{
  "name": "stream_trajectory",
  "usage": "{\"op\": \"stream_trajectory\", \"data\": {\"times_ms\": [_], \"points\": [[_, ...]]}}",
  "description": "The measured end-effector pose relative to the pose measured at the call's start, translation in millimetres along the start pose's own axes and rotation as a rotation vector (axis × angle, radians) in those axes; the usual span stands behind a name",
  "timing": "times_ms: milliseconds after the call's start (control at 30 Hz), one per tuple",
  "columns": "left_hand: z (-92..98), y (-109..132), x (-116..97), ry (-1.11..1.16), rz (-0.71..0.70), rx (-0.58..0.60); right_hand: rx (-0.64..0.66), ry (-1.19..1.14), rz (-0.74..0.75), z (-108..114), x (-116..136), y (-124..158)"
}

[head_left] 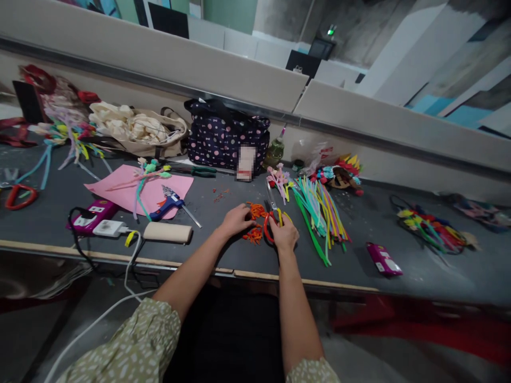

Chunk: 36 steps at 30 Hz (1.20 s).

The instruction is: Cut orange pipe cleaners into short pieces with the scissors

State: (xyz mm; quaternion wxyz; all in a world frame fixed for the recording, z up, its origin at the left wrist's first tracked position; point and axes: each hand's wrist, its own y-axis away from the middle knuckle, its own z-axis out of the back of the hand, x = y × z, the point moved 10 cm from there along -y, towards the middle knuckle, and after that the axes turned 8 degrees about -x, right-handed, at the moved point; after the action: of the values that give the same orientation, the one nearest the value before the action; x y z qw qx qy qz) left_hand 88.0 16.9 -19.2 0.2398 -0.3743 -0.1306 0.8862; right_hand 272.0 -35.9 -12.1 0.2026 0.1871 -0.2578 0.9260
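My right hand [286, 232] is closed around the red and yellow handles of a pair of scissors [272, 198], whose blades point away from me. Just left of it lie short orange cut pieces [254, 234] in small piles on the dark table. My left hand [236, 219] rests at the left edge of these pieces, fingers bent and drawn together; whatever they pinch is hidden. Right of the scissors is a bundle of long pipe cleaners [321, 210] in green, yellow and pink. Small pink pipe-cleaner flowers [279, 180] lie beyond the blades.
To the left are a blue glue gun [170, 205] on pink paper [120, 186], a cream roll [167, 233], and a purple power strip [93, 217] with cables over the edge. A dotted bag [215, 135] stands behind. Another purple box [384, 259] lies right.
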Motion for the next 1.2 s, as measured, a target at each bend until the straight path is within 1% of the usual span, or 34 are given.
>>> {"op": "stream_trajectory", "data": {"times_ms": [100, 200, 367, 533, 633, 767, 867, 967, 1067, 1133, 1200], "points": [[-0.5, 1.9, -4.0, -0.087, -0.018, -0.015, 0.009, 0.006, 0.016, 1.1, 4.6, 1.4], [-3.9, 3.1, -5.4, -0.145, -0.008, 0.008, 0.052, 0.019, 0.038, -1.6, 11.6, 0.8], [-5.6, 1.6, -1.7, -0.154, 0.019, 0.049, 0.117, 0.088, 0.085, -7.8, 37.2, -13.7], [-1.9, -0.6, 7.8, -0.003, 0.072, 0.086, 0.135, 0.166, 0.088, -14.8, 67.8, -41.2], [-3.9, 0.9, 12.1, 0.12, 0.121, 0.141, 0.142, 0.162, 0.086, -19.3, 82.5, -54.0], [-10.8, 5.2, 12.9, 0.241, 0.157, 0.226, 0.143, 0.145, 0.088, -23.8, 92.0, -62.8], [-13.0, 5.2, 14.0, 0.333, 0.173, 0.225, 0.135, 0.151, 0.073, -21.6, 85.2, -61.0], [-12.1, 1.1, 18.0, 0.464, 0.201, 0.163, 0.125, 0.157, 0.041, -13.2, 64.0, -48.6], [-5.2, -5.3, 27.0, 0.547, 0.237, 0.037, 0.111, 0.125, 0.045, -4.0, 38.6, -27.9], [2.6, -8.3, 33.9, 0.525, 0.256, -0.059, 0.061, 0.081, 0.053, 2.9, 23.2, -15.1], [8.6, -9.3, 37.5, 0.462, 0.265, -0.112, 0.024, 0.012, 0.025, 5.4, 8.1, -5.5]]}}
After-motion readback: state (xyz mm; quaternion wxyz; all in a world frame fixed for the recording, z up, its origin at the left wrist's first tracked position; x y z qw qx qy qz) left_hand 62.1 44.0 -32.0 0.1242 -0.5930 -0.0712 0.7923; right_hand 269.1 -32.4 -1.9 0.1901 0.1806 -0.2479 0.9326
